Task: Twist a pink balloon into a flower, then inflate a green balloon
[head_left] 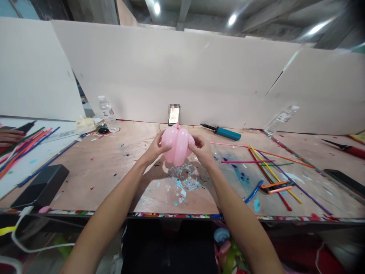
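A pink balloon shape [177,146], made of rounded lobes with a small knot on top, is held just above the wooden table [114,182]. My left hand [157,147] grips its left side, thumb across the front. On the right side my right hand [201,147] holds it between thumb and fingers. Light blue scraps [182,184] lie on the table below the balloon. Behind it, a phone [174,115] leans upright against the white board.
Right of my hands are a blue hand pump [228,133], several uninflated long balloons [270,161] and an orange cutter [277,187]. A bottle [108,116] and dark box [41,184] are at left. Another person's hand [11,137] shows at far left.
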`<state>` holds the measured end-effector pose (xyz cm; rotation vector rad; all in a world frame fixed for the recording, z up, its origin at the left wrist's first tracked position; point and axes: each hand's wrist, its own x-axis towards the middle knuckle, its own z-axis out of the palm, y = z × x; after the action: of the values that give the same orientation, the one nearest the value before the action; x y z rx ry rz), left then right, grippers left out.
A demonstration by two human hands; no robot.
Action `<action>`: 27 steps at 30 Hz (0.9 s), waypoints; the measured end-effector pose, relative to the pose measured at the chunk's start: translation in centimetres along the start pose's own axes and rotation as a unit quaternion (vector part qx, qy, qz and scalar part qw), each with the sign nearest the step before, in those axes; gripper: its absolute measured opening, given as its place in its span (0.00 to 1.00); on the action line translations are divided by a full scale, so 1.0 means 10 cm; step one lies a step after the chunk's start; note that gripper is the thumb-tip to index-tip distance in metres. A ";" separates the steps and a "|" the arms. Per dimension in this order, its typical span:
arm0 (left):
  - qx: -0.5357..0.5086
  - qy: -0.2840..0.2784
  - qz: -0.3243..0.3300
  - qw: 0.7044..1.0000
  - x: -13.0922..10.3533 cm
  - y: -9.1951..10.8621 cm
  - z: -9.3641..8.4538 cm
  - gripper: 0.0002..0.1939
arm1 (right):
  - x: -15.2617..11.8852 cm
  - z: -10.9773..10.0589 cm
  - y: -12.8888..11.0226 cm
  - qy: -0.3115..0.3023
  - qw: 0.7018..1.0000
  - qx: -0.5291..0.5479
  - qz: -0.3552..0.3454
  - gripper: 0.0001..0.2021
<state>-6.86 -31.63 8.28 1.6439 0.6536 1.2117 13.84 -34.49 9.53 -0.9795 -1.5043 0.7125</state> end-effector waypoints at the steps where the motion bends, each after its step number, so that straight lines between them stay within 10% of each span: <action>1: -0.023 -0.009 -0.007 1.000 0.00 -0.01 0.01 0.42 | 0.00 0.01 0.01 0.010 1.000 0.010 -0.005 0.20; 18: -0.130 -0.044 -0.055 0.989 -0.04 -0.14 0.03 0.39 | -0.10 0.22 0.17 0.008 0.991 0.129 0.044 0.32; 23: -0.117 0.154 -0.049 0.980 0.06 -0.21 0.00 0.31 | -0.23 0.29 0.13 -0.022 0.998 0.044 -0.046 0.37; 27: -0.176 0.115 -0.103 0.972 0.06 -0.21 0.01 0.40 | -0.25 0.29 0.08 0.011 0.996 0.001 -0.090 0.31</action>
<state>-6.35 -30.33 6.61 1.1251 0.6873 1.2913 11.11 -36.09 7.16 -0.8362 -1.5505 0.5727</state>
